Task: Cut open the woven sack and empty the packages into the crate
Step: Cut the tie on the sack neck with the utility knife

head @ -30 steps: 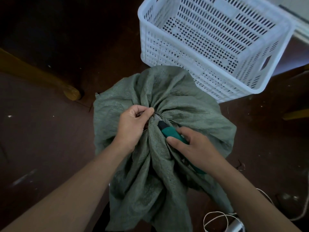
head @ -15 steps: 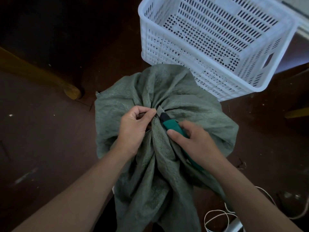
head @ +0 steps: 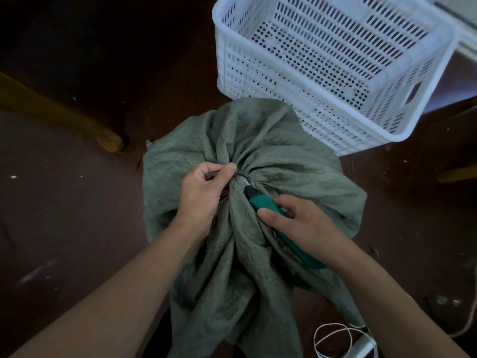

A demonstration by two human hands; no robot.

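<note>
Woven sack (head: 258,140) stood on the dark floor (head: 64,228) just in front of the white crate (head: 271,99), its neck gathered into radiating folds and bound by a thin dark tie (head: 241,174). No packages were visible, so the sack was judged unopened. The left hand (head: 204,197) pinched the bunched neck beside the tie, thumb and forefinger curled onto the fabric. The right hand (head: 302,223) was clenched round the handle of a green utility knife (head: 260,201), whose short exposed blade met the tie. The step in hand appeared to be severing the tie. Principal hazard: the blade lay very near the left fingertips (the cutting direction could not be confirmed), so a sudden release of the tie could carry the edge into them. Secondary hazard: excess downward pressure could drive the blade through the fabric into the packages beneath. Slack fabric could also snag the blade and deflect the cut.
</note>
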